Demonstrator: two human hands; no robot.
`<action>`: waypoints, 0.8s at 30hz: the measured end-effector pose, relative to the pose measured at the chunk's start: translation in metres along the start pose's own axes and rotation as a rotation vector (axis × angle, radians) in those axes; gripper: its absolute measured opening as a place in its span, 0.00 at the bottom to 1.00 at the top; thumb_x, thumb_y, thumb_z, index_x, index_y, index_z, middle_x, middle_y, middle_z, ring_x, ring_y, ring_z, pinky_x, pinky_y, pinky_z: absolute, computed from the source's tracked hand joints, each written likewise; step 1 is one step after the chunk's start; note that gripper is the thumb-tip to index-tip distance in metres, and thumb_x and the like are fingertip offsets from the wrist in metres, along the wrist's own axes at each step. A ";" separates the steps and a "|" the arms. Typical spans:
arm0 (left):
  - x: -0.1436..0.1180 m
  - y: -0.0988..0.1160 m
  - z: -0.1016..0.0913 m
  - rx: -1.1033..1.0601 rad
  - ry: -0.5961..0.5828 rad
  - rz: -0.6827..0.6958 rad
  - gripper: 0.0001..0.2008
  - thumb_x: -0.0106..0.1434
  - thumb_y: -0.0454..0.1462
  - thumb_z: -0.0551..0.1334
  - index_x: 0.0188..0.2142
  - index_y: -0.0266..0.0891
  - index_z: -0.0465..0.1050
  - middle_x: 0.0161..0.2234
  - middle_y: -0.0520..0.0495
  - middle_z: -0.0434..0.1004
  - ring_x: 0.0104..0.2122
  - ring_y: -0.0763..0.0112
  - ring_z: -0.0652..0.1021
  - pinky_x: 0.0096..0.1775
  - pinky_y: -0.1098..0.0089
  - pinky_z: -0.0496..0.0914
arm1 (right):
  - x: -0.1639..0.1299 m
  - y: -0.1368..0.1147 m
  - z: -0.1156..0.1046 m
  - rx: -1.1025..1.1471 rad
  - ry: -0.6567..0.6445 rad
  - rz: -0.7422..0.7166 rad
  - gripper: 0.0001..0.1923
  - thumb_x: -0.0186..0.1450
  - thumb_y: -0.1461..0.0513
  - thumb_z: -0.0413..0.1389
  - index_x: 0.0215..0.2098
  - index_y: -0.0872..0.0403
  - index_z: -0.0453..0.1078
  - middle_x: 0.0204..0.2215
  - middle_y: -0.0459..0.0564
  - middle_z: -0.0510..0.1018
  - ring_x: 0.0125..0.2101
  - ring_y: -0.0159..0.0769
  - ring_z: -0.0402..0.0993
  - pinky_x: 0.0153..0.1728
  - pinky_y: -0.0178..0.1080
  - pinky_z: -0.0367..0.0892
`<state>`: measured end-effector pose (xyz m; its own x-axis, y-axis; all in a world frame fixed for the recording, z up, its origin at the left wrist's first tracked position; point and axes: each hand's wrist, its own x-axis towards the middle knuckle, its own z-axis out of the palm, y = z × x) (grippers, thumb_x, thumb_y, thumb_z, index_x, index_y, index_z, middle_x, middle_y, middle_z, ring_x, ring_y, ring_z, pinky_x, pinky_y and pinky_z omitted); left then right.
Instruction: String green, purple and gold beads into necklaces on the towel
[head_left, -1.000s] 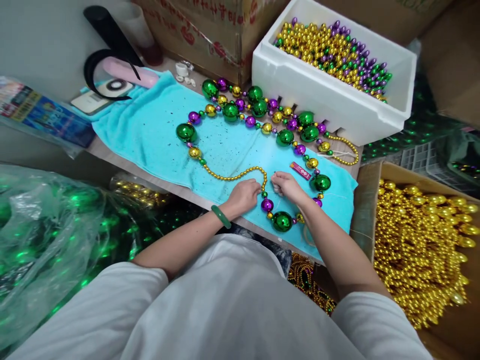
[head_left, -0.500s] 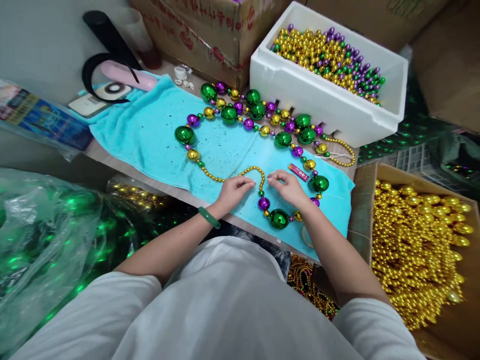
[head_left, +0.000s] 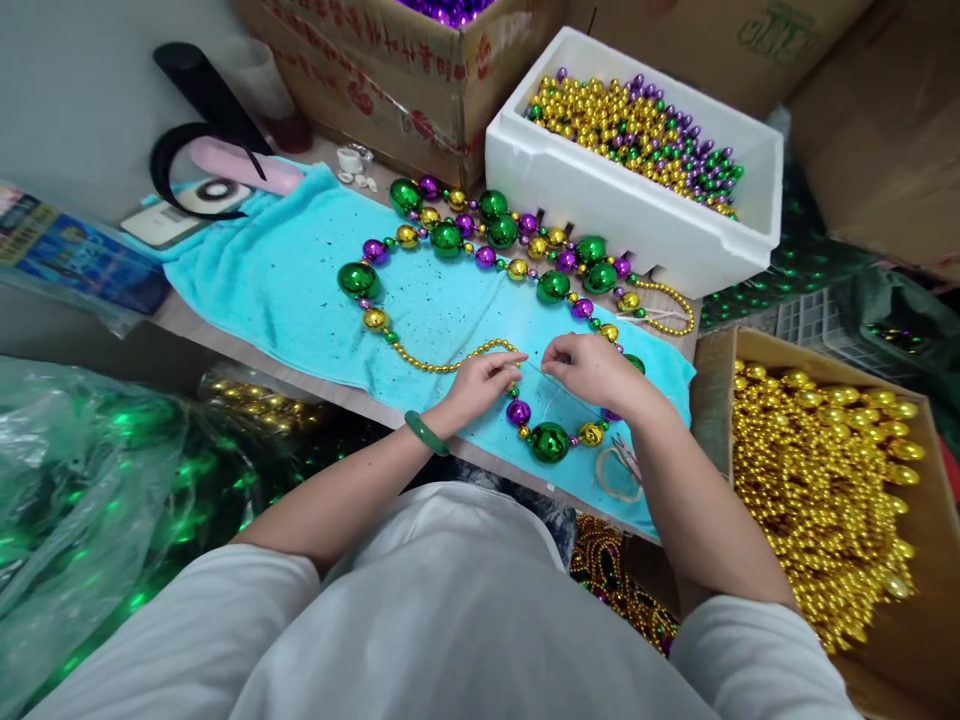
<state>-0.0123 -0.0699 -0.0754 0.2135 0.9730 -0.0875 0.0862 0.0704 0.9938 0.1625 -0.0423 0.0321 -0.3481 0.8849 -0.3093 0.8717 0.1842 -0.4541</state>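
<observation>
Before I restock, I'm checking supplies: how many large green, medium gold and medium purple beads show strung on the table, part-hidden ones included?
Large green beads: 10
Medium gold beads: 10
Medium purple beads: 10
Total: 30

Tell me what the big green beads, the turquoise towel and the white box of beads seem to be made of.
Big green beads: probably plastic with a mirror-like metallic finish, judging by the sharp highlights.
Turquoise towel: fabric, perhaps terry or microfiber, from its matte, fuzzy surface and soft folds.
White box: likely polystyrene foam, given its thick, matte walls.
</observation>
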 end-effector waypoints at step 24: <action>0.008 0.008 -0.010 -0.306 -0.079 -0.279 0.16 0.56 0.31 0.64 0.45 0.31 0.76 0.28 0.49 0.77 0.23 0.78 0.72 0.28 0.74 0.66 | 0.031 0.003 0.000 -0.022 0.033 0.054 0.08 0.63 0.65 0.55 0.34 0.59 0.77 0.29 0.51 0.79 0.28 0.32 0.68 0.30 0.34 0.56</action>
<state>-0.0194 -0.0589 -0.0673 0.2980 0.8883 -0.3494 -0.1388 0.4024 0.9049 0.1539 -0.0146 0.0213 -0.2890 0.9073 -0.3055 0.8966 0.1447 -0.4186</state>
